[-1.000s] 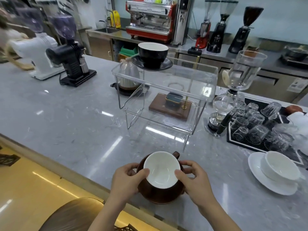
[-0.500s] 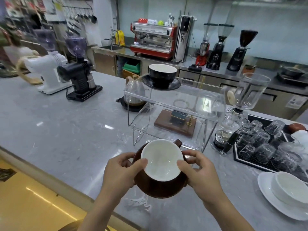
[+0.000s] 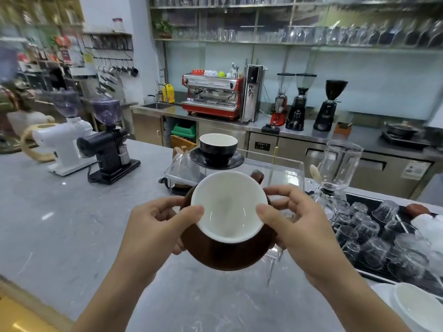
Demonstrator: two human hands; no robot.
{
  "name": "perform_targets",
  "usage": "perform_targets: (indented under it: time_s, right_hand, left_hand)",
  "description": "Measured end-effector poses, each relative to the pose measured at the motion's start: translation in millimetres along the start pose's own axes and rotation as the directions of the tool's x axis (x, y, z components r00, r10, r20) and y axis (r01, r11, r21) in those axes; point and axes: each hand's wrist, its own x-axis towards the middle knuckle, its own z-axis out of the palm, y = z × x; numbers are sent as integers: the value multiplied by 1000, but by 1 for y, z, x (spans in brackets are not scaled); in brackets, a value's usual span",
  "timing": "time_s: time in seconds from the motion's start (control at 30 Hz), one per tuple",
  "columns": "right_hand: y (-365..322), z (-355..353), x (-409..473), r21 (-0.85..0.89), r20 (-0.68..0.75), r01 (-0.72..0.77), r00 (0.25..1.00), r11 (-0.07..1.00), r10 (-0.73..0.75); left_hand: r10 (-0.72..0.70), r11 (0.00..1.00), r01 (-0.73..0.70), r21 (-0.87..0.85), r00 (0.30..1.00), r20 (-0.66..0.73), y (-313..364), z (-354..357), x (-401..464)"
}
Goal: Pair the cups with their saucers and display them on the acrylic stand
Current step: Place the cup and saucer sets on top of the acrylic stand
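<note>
A brown cup (image 3: 229, 207) with a white inside sits on a brown saucer (image 3: 227, 256), both held in the air in front of the clear acrylic stand (image 3: 282, 170). My left hand (image 3: 155, 226) grips the saucer's left edge, thumb on the cup's rim. My right hand (image 3: 294, 224) grips the right edge the same way. A black cup (image 3: 218, 147) on a black saucer (image 3: 217, 160) stands on the stand's top left. A white cup (image 3: 422, 307) on a white saucer sits at the bottom right, partly cut off.
A black tray (image 3: 369, 271) of upturned glasses lies right of the stand, with a glass siphon brewer (image 3: 335, 168) beside it. Two grinders, white (image 3: 64, 142) and black (image 3: 107, 147), stand at the counter's left. A glass kettle (image 3: 184, 167) sits behind the stand.
Both hands have lifted the brown cup and saucer off the counter and raised them toward the stand's top. The camera has tilted upward.
</note>
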Motion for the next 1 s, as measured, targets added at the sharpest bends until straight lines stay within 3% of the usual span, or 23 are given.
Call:
perform_targets:
  time_s: [0.4,0.73,1.0]
  right_hand:
    - [-40,-56,96,-246,28,19,1000,969,-13]
    - [-31,-89,153,-394,179,-34,977,919,113]
    - [-25,-109,179,-471,326,-108,901,876,286]
  left_hand:
    - [-40,978,16,210,993,112,42,57,78]
    - [-224,919,169,357,967,120,35,90,108]
    - [-297,884,211,416,943,153,25,100,122]
